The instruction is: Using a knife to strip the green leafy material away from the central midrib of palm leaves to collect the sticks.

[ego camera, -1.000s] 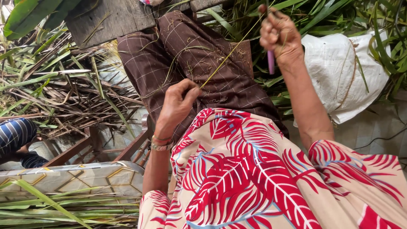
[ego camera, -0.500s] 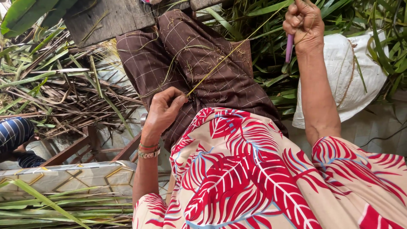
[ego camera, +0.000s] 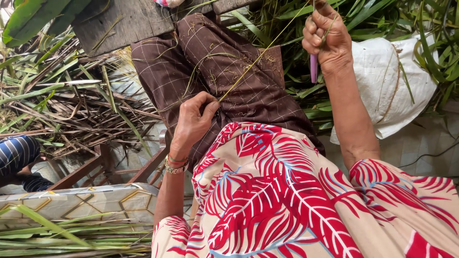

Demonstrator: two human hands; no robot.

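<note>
My left hand (ego camera: 193,120) pinches the near end of a thin yellow-green leaf rib (ego camera: 256,59) over my brown checked trouser lap (ego camera: 210,62). The rib runs taut up and to the right to my right hand (ego camera: 326,38). That hand is closed on the rib's far part and also on a small knife with a purple handle (ego camera: 313,68), which sticks down from the fist. The blade is hidden inside the hand. I wear a red-and-cream leaf-print top (ego camera: 287,196) and bangles on the left wrist.
Dry and green palm leaves (ego camera: 62,105) lie heaped on the left. A white sack (ego camera: 387,86) rests at right among green leaves. A wooden board (ego camera: 119,21) is at top, a patterned cushion (ego camera: 81,200) with green leaves at lower left, and another person's striped sleeve (ego camera: 14,153) at far left.
My right hand swung right and up, then came back left and slightly down, sliding along the rib. My left hand dipped left, then returned, still pinching the rib's end.
</note>
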